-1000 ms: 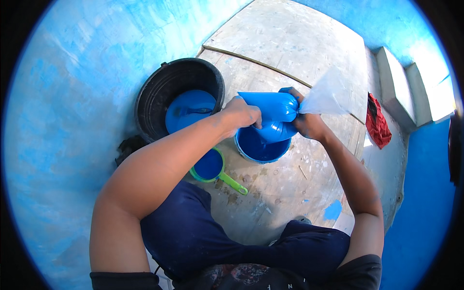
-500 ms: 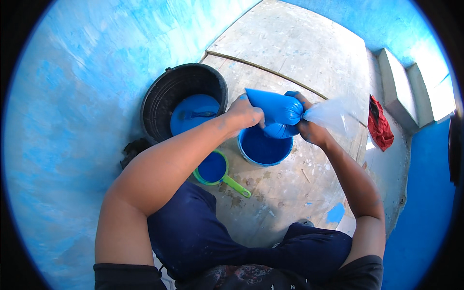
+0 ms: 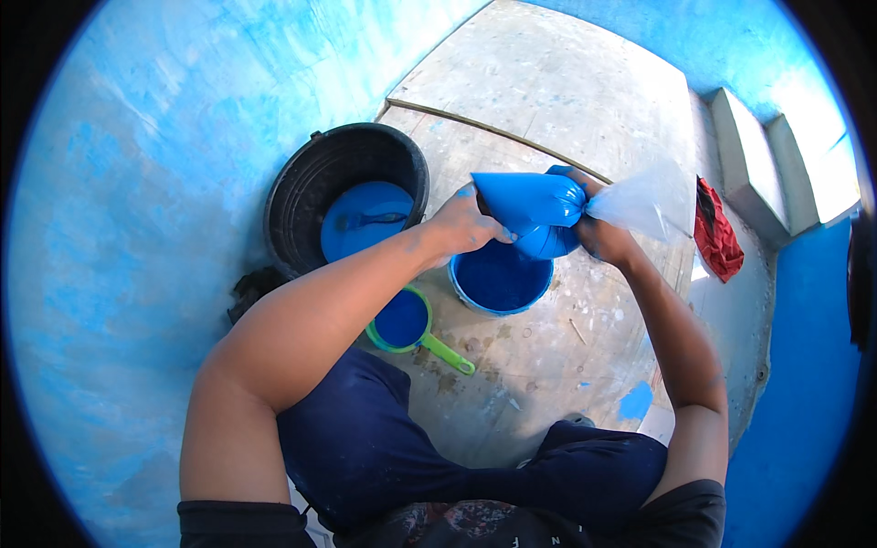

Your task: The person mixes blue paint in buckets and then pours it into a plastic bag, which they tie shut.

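Observation:
A tied clear plastic bag (image 3: 530, 203) full of blue paint is held up in front of me, above a round bucket (image 3: 502, 281) of darker blue paint. My left hand (image 3: 466, 224) grips the bag's lower left side, its thumb pressed against the plastic. At the knotted neck, my right hand (image 3: 596, 228) is closed round the bag, and the loose clear end sticks out to the right. Paint smears mark both hands. Left of the bucket sits a green dipper (image 3: 402, 318) holding dark blue paint, its handle pointing toward the lower right.
A black tub (image 3: 283, 215) with blue paint and a brush (image 3: 379, 219) inside stands against the blue-streaked wall (image 3: 137, 228). Wooden boards (image 3: 566, 82) with a gap between them form the surface. Red cloth (image 3: 717, 237) lies at right, near pale concrete steps (image 3: 749, 164).
Both hands and the bag have shifted slightly to the right. My left hand has turned, so its thumb now lies along the bag.

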The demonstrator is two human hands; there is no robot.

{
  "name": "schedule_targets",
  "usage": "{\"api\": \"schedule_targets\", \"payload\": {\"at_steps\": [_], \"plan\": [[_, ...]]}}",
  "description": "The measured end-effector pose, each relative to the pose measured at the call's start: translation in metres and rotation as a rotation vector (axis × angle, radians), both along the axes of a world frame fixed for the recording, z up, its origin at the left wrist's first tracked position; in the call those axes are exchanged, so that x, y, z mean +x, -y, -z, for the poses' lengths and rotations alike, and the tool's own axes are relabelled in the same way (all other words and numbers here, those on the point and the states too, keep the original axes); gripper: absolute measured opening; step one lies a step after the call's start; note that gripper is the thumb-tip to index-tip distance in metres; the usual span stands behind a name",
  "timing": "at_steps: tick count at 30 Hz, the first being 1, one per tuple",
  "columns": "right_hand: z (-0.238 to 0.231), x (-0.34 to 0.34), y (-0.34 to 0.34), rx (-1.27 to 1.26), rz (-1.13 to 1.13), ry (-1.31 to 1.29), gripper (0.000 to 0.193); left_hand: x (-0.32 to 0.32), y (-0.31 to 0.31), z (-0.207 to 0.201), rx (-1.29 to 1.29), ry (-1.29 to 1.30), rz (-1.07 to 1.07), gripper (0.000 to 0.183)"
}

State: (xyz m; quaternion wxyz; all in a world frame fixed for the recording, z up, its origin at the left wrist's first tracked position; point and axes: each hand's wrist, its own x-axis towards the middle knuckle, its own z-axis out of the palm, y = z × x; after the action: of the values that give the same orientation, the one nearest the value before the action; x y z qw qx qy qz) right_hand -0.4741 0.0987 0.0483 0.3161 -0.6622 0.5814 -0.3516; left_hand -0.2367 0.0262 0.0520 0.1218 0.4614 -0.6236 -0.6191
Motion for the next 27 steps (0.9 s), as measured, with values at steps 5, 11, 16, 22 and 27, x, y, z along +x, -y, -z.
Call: {"api": "schedule_targets", "payload": {"at_steps": [5,11,16,22,27], "plan": [[0.01,-0.006,0.005,-0.026,-0.004,0.036,0.052,0.003,0.005,0.0,-0.006,0.014,0.046,0.102],[0.0,-0.008,0.006,-0.099,0.018,0.225,0.054,-0.013,-0.001,0.017,-0.128,-0.116,0.035,0.103],[-0.016,-0.008,0.007,-0.187,-0.055,0.108,0.052,-0.012,0.001,0.005,-0.197,-0.134,0.114,0.064],[-0.017,-0.01,0.008,-0.162,-0.054,0.164,0.057,-0.017,-0.001,0.011,-0.273,-0.097,0.006,0.054],[-0.022,-0.009,0.009,-0.144,-0.044,0.172,0.056,-0.017,-0.001,0.008,-0.275,-0.16,0.044,0.058]]}}
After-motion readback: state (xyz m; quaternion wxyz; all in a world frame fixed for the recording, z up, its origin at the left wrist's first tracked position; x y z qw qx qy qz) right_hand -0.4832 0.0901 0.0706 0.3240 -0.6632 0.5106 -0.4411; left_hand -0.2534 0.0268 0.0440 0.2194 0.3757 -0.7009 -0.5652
